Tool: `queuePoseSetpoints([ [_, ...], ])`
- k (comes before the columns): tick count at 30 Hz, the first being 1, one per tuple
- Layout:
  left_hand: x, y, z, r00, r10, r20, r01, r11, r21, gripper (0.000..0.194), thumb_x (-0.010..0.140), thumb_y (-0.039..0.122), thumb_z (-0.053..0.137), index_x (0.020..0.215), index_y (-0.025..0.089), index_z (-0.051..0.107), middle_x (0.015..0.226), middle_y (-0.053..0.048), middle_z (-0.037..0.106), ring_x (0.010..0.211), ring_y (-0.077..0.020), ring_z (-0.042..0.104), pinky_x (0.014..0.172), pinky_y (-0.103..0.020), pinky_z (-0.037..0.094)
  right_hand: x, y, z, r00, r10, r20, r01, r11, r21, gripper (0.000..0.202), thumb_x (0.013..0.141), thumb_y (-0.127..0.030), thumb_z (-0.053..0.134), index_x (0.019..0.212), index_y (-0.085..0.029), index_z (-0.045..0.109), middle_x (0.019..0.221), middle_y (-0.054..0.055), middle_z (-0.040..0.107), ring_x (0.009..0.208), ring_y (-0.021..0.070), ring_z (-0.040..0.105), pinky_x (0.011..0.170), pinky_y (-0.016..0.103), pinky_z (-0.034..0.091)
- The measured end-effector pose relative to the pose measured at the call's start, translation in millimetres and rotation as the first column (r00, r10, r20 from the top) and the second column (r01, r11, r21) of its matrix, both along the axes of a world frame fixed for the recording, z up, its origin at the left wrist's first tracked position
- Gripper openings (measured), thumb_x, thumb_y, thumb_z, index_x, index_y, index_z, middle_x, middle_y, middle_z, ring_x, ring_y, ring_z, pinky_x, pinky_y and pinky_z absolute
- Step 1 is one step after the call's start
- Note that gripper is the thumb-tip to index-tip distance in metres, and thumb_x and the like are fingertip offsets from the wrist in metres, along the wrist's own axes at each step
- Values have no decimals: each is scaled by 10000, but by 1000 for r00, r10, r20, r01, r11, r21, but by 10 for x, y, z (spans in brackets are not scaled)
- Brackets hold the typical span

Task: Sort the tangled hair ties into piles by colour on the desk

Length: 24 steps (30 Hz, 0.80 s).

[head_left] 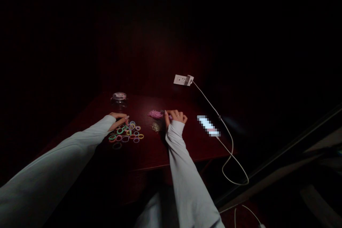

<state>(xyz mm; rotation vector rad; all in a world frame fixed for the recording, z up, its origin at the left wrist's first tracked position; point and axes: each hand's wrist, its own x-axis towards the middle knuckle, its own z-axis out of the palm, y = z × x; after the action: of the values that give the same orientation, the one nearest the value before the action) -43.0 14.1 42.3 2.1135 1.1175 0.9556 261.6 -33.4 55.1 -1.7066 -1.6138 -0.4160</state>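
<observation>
The desk [152, 151] I'm looking at is deep wine red. The scattered rings [120, 130] on the left are green, pink, purple and yellow. Right of them, the far heap [155, 114] is pink, the near heap [156, 127] straw-beige. The jar lid [119, 96] mixes pink and white; the wall socket [180, 79] is white, both sleeves [84, 146] plain pale grey.

Multicoloured rings [129, 133]: scattered, beside the left hand [119, 119]. Pink pile [155, 114]: heaped, just left of the right hand [176, 115]. Beige pile [155, 127]: loose, left of the same wrist.

Reddish table [152, 153], bands [128, 132] (multicolored), pink pile [155, 114], jar [119, 96]
</observation>
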Motion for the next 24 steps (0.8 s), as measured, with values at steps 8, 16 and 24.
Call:
queuePoseSetpoints([
  [8,31,4,32,999,7,-51,-1,992,124,485,972,548,536,670,208,706,645,7,685,615,-140,554,670,-237,426,894,-307,-49,981,-145,127,161,980,-120,344,1092,-474,561,1063,-352,881,1176,78,761,1137,299,493,1000,462,254],
  [16,24,0,55,997,-3,-71,10,995,103,496,1001,539,505,701,207,719,592,6,637,581,-144,538,631,-235,413,809,-229,-86,988,-148,-38,142,983,-118,469,1113,-442,464,945,-306,880,1149,79,784,1154,312,504,961,452,265],
  [24,67,-34,100,999,-38,-23,39,996,82,486,1030,482,493,717,184,716,583,11,597,548,-119,488,586,-232,369,56,-133,-113,983,120,142,-111,991,-70,304,1096,-391,552,1011,-329,838,1111,31,785,1116,264,530,972,421,249],
])
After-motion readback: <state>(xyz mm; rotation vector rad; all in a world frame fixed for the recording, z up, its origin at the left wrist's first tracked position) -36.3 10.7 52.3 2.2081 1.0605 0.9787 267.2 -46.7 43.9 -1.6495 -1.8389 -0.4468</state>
